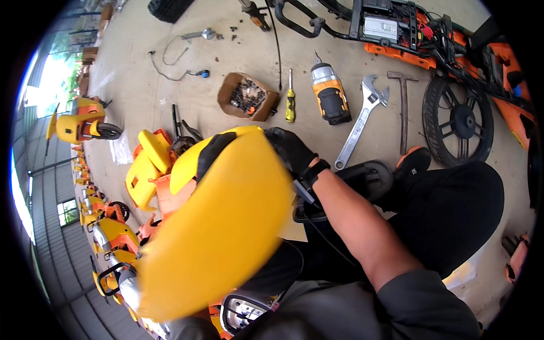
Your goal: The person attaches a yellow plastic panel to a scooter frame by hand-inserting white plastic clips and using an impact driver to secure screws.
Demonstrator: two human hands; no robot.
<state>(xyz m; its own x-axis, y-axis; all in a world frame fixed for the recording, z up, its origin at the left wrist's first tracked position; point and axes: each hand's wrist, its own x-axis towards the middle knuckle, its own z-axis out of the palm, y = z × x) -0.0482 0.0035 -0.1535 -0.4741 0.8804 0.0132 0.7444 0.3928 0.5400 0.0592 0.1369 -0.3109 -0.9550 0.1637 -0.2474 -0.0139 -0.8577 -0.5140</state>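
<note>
A large curved yellow panel, slightly blurred, is held up in front of me and covers much of the lower middle. My left hand, in a black glove, is closed at the panel's upper left edge; its arm is hidden behind the panel. At the upper right corner of the panel, my right hand, also black-gloved, grips the edge with bent fingers. Another yellow body part shows just beyond the panel. More yellow covers lie to the left on the floor.
Ahead lie a cardboard box of small screws, a screwdriver, a cordless drill, an adjustable wrench and a hammer. At right stand a wheel and a scooter frame. Yellow scooters line the left.
</note>
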